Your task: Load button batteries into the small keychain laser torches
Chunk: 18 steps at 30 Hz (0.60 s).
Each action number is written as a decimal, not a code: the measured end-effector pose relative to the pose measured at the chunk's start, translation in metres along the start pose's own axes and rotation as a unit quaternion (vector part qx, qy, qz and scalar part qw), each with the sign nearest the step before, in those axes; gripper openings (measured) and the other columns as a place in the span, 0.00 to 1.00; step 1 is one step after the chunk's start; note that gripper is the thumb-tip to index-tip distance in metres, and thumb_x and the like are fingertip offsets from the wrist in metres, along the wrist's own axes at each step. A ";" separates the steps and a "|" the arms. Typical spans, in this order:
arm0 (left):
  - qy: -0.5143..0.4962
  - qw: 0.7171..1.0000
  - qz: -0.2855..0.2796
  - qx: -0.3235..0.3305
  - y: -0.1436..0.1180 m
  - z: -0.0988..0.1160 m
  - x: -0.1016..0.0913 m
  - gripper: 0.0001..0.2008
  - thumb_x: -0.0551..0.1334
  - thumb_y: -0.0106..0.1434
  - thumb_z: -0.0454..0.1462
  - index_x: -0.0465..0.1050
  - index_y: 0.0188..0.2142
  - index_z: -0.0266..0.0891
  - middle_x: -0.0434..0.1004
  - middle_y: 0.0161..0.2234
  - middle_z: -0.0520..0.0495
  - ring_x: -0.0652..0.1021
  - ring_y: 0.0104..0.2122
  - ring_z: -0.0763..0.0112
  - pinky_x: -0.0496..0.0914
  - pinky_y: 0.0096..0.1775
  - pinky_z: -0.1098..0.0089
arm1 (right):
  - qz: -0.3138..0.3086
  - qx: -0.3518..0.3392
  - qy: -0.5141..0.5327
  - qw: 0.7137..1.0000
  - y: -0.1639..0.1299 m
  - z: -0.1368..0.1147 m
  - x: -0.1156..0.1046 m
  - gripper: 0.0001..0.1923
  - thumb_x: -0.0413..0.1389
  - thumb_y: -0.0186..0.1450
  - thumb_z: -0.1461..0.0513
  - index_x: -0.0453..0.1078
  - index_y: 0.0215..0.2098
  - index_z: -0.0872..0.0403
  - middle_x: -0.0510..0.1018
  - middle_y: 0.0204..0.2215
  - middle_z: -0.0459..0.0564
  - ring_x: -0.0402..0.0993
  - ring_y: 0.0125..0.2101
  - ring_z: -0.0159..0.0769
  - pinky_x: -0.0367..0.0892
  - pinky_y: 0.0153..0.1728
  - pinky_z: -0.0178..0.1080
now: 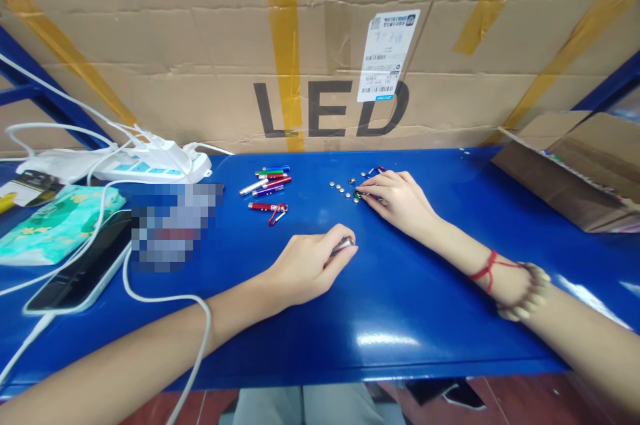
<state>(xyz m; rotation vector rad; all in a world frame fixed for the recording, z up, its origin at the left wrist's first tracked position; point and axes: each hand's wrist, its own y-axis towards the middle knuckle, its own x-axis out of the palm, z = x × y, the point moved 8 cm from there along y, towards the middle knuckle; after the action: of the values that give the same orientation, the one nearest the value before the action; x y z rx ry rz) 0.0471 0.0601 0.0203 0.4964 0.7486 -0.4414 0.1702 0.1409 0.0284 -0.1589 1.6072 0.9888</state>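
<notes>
My left hand [313,265] is closed around a short silver tube [344,245], whose end shows between thumb and forefinger. Farther forward, my right hand [399,202] reaches down to the table, its fingertips together at a small piece with a green edge [358,193]; what they grip is mostly hidden. Small silver button cells [339,188] lie scattered beside those fingertips. A carabiner clip [375,172] sits just behind the right hand. Left of the cells, several coloured penlights [270,181] lie in a group, with a red penlight [265,206] and its red clip in front.
A large cardboard box [200,45] stands along the back of the blue table [425,318]. At left are a white power strip [150,162], a phone [80,265], a green packet [60,218] and white cables, one crossing my left forearm. An open carton [565,178] stands at right.
</notes>
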 end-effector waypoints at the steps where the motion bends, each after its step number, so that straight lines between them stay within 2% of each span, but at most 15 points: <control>1: -0.001 1.000 0.000 0.000 0.000 0.000 0.000 0.07 0.47 0.68 0.40 0.61 0.39 0.43 0.66 0.25 0.56 0.69 0.22 0.72 0.57 0.27 0.75 | 0.000 -0.001 0.002 1.000 0.000 0.000 0.000 0.11 0.50 0.66 0.62 0.74 0.39 0.53 0.78 0.39 0.48 0.70 0.40 0.39 0.58 0.39 0.41; 7: 0.001 1.000 0.002 -0.004 -0.001 -0.001 0.000 0.07 0.47 0.68 0.40 0.61 0.39 0.43 0.65 0.24 0.56 0.69 0.21 0.73 0.56 0.26 0.75 | 0.000 0.000 0.012 1.000 0.002 -0.001 -0.002 0.10 0.51 0.65 0.64 0.74 0.39 0.53 0.78 0.38 0.49 0.70 0.39 0.39 0.58 0.38 0.41; 18: 0.000 1.000 0.000 -0.003 -0.001 0.001 -0.001 0.07 0.47 0.68 0.40 0.61 0.39 0.42 0.66 0.24 0.56 0.69 0.22 0.72 0.57 0.27 0.75 | -0.025 0.008 0.015 1.000 0.001 -0.002 0.002 0.12 0.49 0.66 0.63 0.71 0.45 0.53 0.75 0.44 0.51 0.68 0.43 0.41 0.58 0.38 0.41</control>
<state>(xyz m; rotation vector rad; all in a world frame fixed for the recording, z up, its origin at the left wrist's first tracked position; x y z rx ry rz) 0.0464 0.0585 0.0217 0.4907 0.7500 -0.4390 0.1676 0.1411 0.0272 -0.2017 1.6307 0.9384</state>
